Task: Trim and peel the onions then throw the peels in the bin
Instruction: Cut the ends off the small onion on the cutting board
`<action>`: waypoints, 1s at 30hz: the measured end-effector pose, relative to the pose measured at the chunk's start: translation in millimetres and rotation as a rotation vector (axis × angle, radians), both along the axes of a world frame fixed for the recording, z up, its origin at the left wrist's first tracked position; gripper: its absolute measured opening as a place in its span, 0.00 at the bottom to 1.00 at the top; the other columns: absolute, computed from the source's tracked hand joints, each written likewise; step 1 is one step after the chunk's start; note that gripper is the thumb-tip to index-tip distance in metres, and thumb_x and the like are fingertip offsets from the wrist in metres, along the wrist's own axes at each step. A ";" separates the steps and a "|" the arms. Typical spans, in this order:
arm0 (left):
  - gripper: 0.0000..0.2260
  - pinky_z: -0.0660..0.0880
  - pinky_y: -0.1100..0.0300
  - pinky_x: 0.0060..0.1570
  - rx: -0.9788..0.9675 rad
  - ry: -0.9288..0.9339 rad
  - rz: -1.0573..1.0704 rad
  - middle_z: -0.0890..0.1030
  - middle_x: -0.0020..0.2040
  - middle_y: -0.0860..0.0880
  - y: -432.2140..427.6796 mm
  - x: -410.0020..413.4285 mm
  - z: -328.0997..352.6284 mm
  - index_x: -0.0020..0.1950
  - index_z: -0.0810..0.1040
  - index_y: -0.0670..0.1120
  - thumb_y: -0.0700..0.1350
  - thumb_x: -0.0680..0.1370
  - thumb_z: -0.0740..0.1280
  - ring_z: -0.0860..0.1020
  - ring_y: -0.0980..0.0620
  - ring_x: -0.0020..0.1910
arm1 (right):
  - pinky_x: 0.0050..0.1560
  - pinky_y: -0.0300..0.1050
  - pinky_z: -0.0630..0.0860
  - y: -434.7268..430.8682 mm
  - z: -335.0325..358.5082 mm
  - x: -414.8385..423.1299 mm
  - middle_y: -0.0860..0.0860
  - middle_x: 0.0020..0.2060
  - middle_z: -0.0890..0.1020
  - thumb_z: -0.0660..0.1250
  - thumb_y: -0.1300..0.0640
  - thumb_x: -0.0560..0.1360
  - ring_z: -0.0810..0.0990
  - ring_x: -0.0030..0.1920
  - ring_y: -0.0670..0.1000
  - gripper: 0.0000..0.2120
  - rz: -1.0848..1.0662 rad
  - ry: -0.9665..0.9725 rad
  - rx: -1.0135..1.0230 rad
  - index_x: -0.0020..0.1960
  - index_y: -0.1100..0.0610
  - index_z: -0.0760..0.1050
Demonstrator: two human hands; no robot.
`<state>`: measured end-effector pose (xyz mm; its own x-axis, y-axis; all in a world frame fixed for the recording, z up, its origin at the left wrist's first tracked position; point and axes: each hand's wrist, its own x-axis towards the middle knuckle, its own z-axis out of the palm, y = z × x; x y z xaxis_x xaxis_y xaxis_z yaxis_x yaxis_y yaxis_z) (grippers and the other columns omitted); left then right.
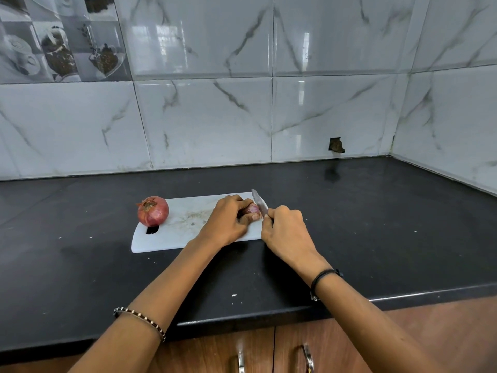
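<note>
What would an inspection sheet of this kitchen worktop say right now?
Surface: black counter, with a white cutting board on it.
Job's things: whole onion, unpeeled, on the board's left end; second onion at the board's right end; knife with its blade at that onion; no bin seen.
Clutter: pale specks on the counter.
Hands: left hand grips the second onion; right hand grips the knife handle.
Cables: nothing seen.
Surroundings: marble-look wall tiles, a hole in one tile, wooden cabinet doors below.
</note>
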<state>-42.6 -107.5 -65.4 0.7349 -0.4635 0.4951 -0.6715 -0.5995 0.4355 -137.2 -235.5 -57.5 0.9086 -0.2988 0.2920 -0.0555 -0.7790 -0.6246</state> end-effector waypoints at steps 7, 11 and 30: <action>0.10 0.68 0.58 0.42 0.020 -0.002 0.014 0.77 0.45 0.45 -1.3 0.2 -0.6 0.55 0.83 0.42 0.47 0.80 0.70 0.74 0.48 0.44 | 0.31 0.43 0.61 -1.7 7.0 0.1 0.56 0.38 0.70 0.58 0.56 0.81 0.65 0.35 0.57 0.18 0.014 0.037 0.024 0.34 0.55 0.60; 0.10 0.71 0.56 0.45 0.034 -0.003 0.028 0.78 0.47 0.45 -2.2 1.6 -1.1 0.56 0.83 0.42 0.46 0.80 0.70 0.75 0.47 0.47 | 0.33 0.43 0.63 1.8 12.6 -6.8 0.56 0.39 0.69 0.58 0.57 0.81 0.62 0.31 0.54 0.18 0.005 0.069 0.002 0.34 0.55 0.58; 0.06 0.68 0.59 0.44 -0.004 -0.013 0.020 0.79 0.45 0.44 -2.3 -0.4 -0.3 0.54 0.85 0.45 0.44 0.79 0.71 0.75 0.48 0.45 | 0.49 0.47 0.67 19.9 24.1 -22.0 0.59 0.60 0.74 0.58 0.56 0.82 0.76 0.59 0.63 0.11 -0.047 0.185 -0.111 0.61 0.61 0.71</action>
<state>-43.0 -109.8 -65.7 0.7372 -0.4468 0.5068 -0.6653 -0.6108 0.4293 -159.2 -215.6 -33.4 0.9357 -0.3170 0.1547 -0.1990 -0.8365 -0.5105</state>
